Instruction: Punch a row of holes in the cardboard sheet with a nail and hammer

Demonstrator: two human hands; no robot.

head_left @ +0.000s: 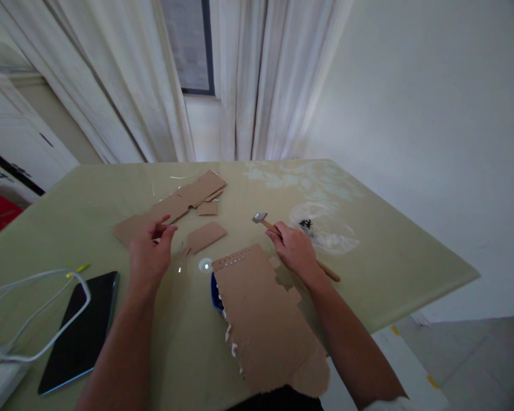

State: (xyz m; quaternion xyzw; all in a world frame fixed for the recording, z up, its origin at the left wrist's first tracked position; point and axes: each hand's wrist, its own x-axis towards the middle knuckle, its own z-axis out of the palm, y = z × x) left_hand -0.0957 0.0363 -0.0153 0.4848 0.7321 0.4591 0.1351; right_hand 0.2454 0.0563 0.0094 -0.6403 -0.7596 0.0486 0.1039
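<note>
My right hand grips a small hammer with a wooden handle and a metal head, held low over the table just right of a large torn cardboard sheet. A row of small nails or tacks runs along that sheet's far edge, and a blue object peeks out from under it. My left hand hovers left of the sheet, its fingers pinched together on something too small to make out. Loose cardboard pieces lie beyond the left hand, with one small piece between the hands.
The table is glossy pale green. A clear plastic bag with small dark items lies at the right. A dark phone and a white cable are at the near left. Curtains and a wall stand behind.
</note>
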